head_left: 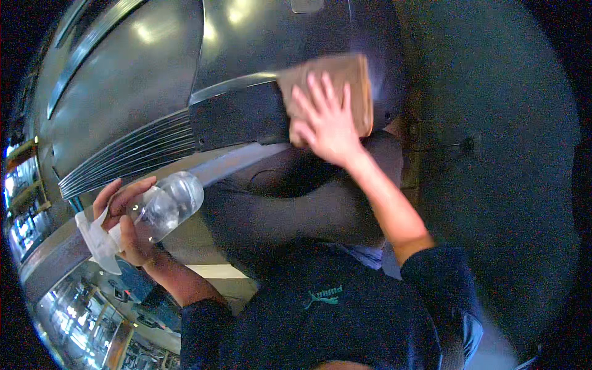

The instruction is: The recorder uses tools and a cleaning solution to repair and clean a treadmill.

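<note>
My left hand is wrapped around the neck of a clear plastic spray bottle. The bottle lies tilted, its white trigger head pointing down to the left and its rounded base up to the right. My right hand rests with spread fingers on a folded brown cloth, pressing it flat against a dark, glossy panel that looks like the front of a car. The cloth covers the right end of a bright trim strip. Slight blur softens the cloth's edges.
Left of the cloth runs a grille of thin bright bars, with a flat dark plate beside it. Below is a pale ledge. A dark wall or floor surface fills the right side. Bright windows or shelves show at lower left.
</note>
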Demonstrator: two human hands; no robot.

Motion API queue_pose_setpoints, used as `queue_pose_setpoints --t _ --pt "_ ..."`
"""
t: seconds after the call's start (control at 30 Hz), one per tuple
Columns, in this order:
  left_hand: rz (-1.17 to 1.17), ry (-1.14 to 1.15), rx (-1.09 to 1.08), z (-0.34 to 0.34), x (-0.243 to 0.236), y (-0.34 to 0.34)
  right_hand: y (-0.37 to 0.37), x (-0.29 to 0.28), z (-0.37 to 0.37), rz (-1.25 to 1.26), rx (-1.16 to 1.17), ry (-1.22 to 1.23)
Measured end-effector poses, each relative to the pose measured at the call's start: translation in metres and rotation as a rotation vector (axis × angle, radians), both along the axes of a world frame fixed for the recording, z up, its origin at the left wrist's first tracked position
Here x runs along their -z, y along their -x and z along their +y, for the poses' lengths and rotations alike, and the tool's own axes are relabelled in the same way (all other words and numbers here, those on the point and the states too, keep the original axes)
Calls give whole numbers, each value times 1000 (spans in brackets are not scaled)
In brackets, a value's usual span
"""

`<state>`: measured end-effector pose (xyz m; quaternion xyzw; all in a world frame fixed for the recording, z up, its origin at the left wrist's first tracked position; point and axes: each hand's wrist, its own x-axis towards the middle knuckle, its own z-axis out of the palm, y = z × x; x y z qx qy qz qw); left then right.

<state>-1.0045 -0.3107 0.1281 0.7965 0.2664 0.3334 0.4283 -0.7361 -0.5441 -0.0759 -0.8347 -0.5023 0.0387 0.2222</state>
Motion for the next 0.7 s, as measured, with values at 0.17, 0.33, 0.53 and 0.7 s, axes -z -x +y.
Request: queue_pose_setpoints --t 0.17,0.33,0.53,0.7 --pt "-23 68 117 -3 8 -10 -74 -3 1 -91 -9 23" --pt "-8 108 105 -2 0 -24 -185 -14 71 -210 276 231" --pt "-49 116 75 -14 -2 -18 -39 1 9 -158 -158 127" --pt "-13 144 -47 -34 -5 -27 -19 -4 14 -232 -404 177"
